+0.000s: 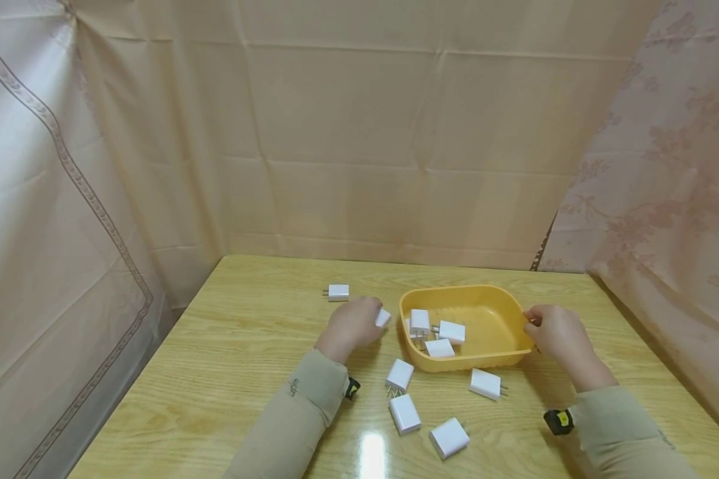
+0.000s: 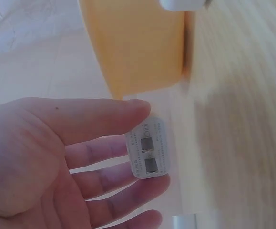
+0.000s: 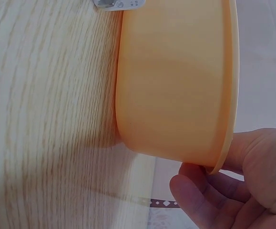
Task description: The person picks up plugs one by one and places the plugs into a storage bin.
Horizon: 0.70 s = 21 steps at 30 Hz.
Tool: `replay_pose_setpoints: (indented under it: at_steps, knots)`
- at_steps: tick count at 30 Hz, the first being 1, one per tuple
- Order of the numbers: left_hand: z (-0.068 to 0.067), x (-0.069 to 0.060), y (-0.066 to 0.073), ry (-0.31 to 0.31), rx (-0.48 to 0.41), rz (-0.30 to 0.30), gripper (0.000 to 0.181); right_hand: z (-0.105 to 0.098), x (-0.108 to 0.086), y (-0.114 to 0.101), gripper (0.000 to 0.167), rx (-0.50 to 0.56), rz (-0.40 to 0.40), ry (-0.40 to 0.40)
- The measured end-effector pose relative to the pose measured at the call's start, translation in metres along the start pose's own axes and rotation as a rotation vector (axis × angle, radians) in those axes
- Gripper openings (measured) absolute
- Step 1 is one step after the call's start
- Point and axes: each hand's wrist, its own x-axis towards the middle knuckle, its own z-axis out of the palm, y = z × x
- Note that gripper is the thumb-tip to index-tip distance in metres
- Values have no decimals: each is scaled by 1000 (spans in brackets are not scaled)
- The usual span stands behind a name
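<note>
My left hand (image 1: 353, 326) pinches a white charger plug (image 2: 148, 149) between thumb and fingers, just left of the yellow basket (image 1: 485, 360). In the left wrist view its pronged end faces the camera. At the basket's right end my right hand (image 1: 560, 336) grips the rim, thumb on one side and fingers on the other (image 3: 190, 191). Several white charger plugs (image 1: 452, 332) lie piled in the basket's left part.
On the wooden table (image 1: 228, 372), one charger plug (image 1: 338, 293) lies behind my left hand. Several more, among them one charger plug (image 1: 449, 438), lie in front of the basket. Cloth curtains (image 1: 347, 133) hang behind and at both sides.
</note>
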Motion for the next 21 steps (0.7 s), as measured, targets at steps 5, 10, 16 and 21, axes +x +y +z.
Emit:
replay_pose_setpoints:
  at_steps: [5, 10, 16, 21]
  knots:
    - [-7, -2, 4, 20, 9, -6, 41, 0, 0, 0, 31, -2, -4, 7]
    - [-12, -3, 8, 18, -10, -5, 44, 1, 0, 0, 31, 3, -3, 9]
    - [-15, -3, 12, 36, -6, 21, 39, 1, 0, -1, 32, 16, 14, -3]
    - [-19, -5, 14, 58, -14, 43, 39, 0, 0, -2, 32, 15, 17, -3]
